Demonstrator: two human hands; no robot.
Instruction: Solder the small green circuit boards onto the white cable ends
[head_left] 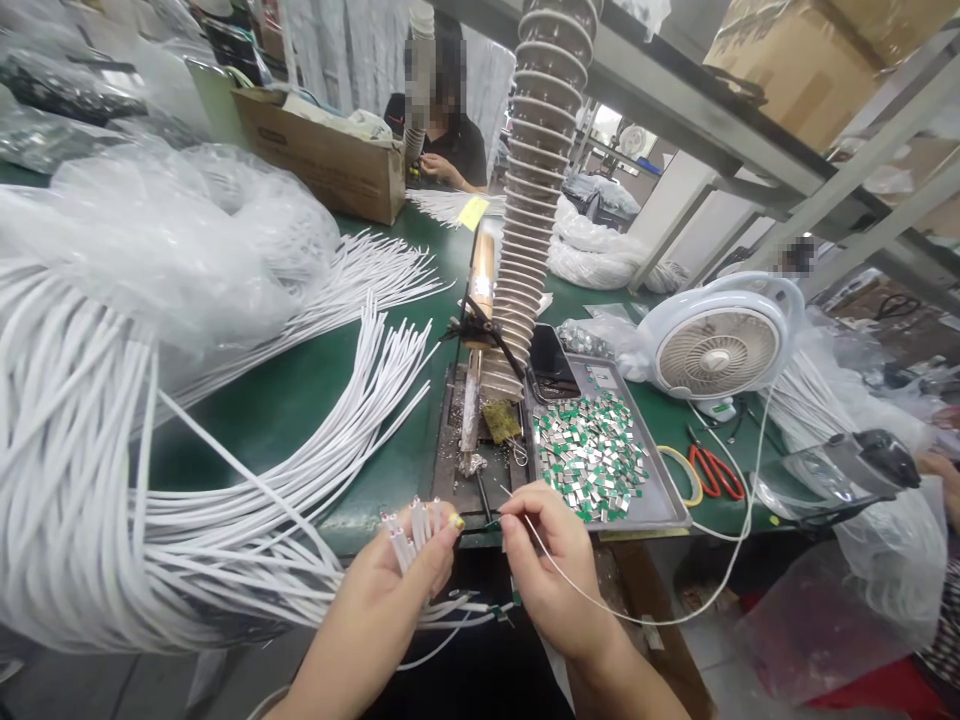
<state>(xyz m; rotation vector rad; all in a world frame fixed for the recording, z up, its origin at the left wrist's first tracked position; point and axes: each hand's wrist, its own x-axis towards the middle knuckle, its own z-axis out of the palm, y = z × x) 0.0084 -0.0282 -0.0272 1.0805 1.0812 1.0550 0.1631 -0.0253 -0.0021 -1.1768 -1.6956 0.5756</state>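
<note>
- The left hand (pixel 390 590) has its grip closed round a handful of white cables (pixel 411 522), thumb pressed across them, the cut ends standing up in a fan just above the fingertips at the near edge of the desk (pixel 300 400).
- The right hand (pixel 544 570) has a narrow pinch grip on a thin wire (pixel 637 615). A short tip pokes out above the fingers, and the rest sags in a loose loop off the desk to the right.
- The two hands are close together, just in front of the soldering iron (pixel 472 400), which stands tilted in its holder.
- The cables look light and limp. They would likely droop and splay unless held close behind the ends, where the left hand has them now.
- The thin wire looks soft and easy to kink. A hold near its tip, as here, probably gives the most control.
- To the left, a big bundle (pixel 75 480) of the same cable spills across the desk, some of it under clear plastic.
- Right of the iron, a tray (pixel 664 505) holds small green and silver pieces, with red scissors (pixel 716 472) and a small fan (pixel 716 350) near it.
- A ribbed hose (pixel 536 180) rises behind the iron, and another person (pixel 454 155) works at the far end of the desk.
</note>
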